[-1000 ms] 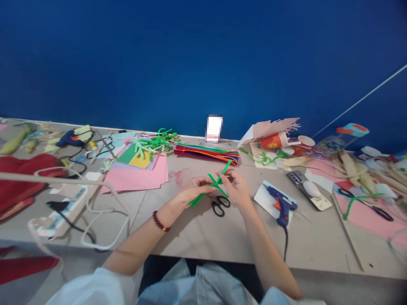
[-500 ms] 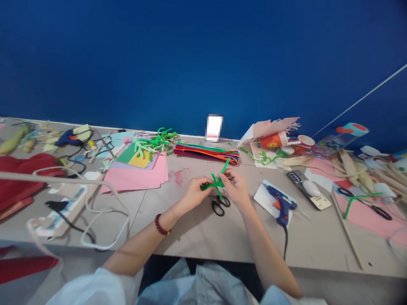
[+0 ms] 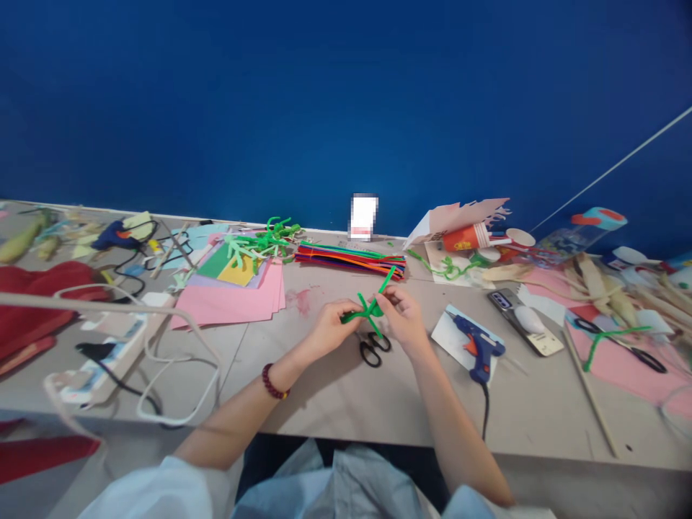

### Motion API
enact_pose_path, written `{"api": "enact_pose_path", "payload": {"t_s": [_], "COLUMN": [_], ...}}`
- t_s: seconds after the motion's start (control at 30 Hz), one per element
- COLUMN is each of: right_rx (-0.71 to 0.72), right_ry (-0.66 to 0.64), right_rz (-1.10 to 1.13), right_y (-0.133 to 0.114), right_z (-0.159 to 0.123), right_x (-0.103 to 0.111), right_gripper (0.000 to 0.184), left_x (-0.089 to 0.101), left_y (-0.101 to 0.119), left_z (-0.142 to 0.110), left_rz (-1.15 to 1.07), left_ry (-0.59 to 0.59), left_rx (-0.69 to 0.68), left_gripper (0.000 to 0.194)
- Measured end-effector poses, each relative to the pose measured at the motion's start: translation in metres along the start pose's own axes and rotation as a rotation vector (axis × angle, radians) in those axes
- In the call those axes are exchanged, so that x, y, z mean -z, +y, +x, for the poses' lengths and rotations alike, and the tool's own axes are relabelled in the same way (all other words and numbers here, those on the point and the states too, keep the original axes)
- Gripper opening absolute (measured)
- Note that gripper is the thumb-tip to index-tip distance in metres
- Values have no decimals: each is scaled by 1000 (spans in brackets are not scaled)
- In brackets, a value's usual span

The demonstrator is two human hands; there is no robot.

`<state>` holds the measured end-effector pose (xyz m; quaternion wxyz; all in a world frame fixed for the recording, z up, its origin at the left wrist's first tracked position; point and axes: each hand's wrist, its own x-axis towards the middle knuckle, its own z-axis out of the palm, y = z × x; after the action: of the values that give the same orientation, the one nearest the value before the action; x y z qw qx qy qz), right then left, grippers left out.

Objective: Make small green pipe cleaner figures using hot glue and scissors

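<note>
"Pipe cleaners (image 3: 370, 311), green and crossed, are up in the air over the middle of the tabletop (image 3: 324, 407). What lies around, starting from the left?"

"Something red (image 3: 51, 303), cut off by the edge; I can't make out what. Next a white power strip (image 3: 108, 360) with cables looping over and past it, then pink paper (image 3: 221, 306) partly covered by smaller coloured sheets."

"And what holds the green ones?"

"The left hand (image 3: 331, 326) pinches one side, its fingers hiding that end. Behind, a blue wall (image 3: 346, 108) fills the back, and a bundle (image 3: 351, 261) of coloured stems lies near its foot. The bright screen (image 3: 364, 216) there is pixelated, so unreadable."

"Below the crossing?"

"Scissors (image 3: 370, 353), black loops showing, blades hidden. The right hand (image 3: 401, 317) grips the other side, fingertips together."

"Further right?"

"A blue glue gun (image 3: 483, 353) on a card, its cord reaching the near edge; a phone (image 3: 547, 344) with a white lump on it; a thin stick (image 3: 592, 396). Pale strips (image 3: 621, 295) lie in blurred clutter, cut off at the edge."
</note>
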<state>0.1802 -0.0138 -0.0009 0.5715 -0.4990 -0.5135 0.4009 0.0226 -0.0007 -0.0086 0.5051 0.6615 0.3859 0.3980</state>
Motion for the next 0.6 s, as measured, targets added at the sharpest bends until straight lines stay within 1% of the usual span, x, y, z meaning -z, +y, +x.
{"api": "enact_pose_path", "payload": {"t_s": [0.13,0.27,0.33,0.4,0.53,0.57,0.6], "right_rx": [-36,-67,-104,-169,-345,-374,-372], "right_ry": [15,24,33,29,-54,-84,-100], "right_rz": [45,102,156,221,292,291,274], "right_y": [-1,-2,-3,-4,-3,-2,-1], "right_z": [1,2,2,3,4,4,4], "right_x": [2,3,2,3,6,6,7], "right_gripper": [22,23,24,26,25,24,22], "left_x": [-1,-1,-2,-2,-2,-2,-2], "left_y": [8,10,10,12,16,17,18], "left_z": [-2,-3,-5,-6,-9,-9,-9], "left_rz": [12,71,108,136,123,106,88], "left_ry": [8,-3,-2,-1,-25,-31,-36], "left_rx": [-26,-84,-114,-135,-158,-156,-153], "left_gripper": [11,14,15,16,17,16,16]}}
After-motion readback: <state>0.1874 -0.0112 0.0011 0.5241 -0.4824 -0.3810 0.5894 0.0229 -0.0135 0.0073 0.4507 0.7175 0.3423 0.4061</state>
